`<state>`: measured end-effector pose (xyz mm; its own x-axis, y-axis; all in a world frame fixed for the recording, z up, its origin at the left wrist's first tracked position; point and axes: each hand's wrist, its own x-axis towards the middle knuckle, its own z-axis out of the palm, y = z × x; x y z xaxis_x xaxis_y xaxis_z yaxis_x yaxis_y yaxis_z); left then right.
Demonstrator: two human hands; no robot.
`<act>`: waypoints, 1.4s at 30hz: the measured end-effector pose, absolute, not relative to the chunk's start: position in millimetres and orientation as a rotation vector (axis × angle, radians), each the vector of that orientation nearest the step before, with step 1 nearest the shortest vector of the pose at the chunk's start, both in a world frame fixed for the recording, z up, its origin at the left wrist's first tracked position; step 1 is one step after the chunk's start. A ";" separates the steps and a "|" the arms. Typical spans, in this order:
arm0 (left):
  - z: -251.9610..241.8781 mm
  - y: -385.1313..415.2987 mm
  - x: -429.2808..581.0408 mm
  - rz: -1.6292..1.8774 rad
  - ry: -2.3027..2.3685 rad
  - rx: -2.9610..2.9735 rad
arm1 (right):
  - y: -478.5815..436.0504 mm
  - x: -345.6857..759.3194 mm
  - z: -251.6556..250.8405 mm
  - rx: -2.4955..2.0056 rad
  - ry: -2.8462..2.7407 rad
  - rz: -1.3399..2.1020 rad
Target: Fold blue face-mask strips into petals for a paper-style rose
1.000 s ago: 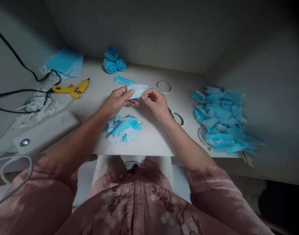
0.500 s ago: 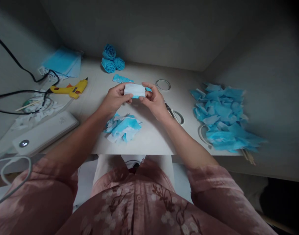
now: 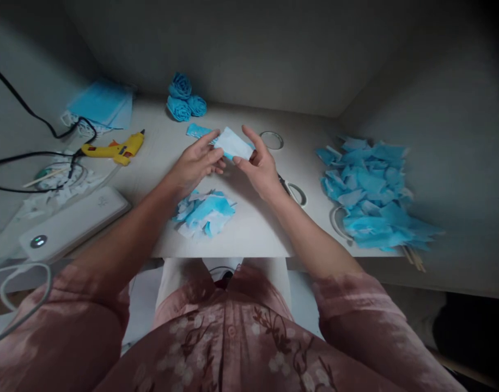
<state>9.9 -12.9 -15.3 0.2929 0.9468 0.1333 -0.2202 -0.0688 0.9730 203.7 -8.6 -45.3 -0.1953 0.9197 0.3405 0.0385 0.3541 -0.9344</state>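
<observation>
A piece of mask fabric [image 3: 233,145], white on the face toward me with blue along its lower edge, is held tilted above the desk. My right hand [image 3: 261,166] pinches its lower right corner between thumb and fingers, with the index finger raised apart. At its left edge is my left hand [image 3: 198,162], fingers spread and thumb close to the fabric; whether they touch is unclear. Below the hands lies a small heap of blue and white fabric scraps [image 3: 206,213]. A folded blue strip [image 3: 197,130] rests partly hidden behind my left fingers.
Blue fabric roses [image 3: 180,98] and blue masks [image 3: 100,103] sit at the back left. Nearby are a yellow glue gun [image 3: 121,149] and a white power bank [image 3: 75,220]. Scissors [image 3: 296,193], a tape roll [image 3: 271,140] and a large blue fabric pile [image 3: 367,188] are rightward.
The fabric piece has turned from level to slanting, its right end lower. My left fingers have spread from their pinch on its left side, while my right hand keeps hold.
</observation>
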 end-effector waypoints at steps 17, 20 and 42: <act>-8.1 -17.0 4.1 1.068 0.773 1.044 | -11.0 219.2 -28.9 -0.944 -1.838 0.623; -8.4 -15.7 3.5 1.051 0.771 1.035 | -8.9 222.6 -25.8 -0.922 -2.036 0.383; -15.5 -12.2 8.4 1.083 1.067 1.292 | -12.8 212.1 -27.2 -0.859 -2.027 0.487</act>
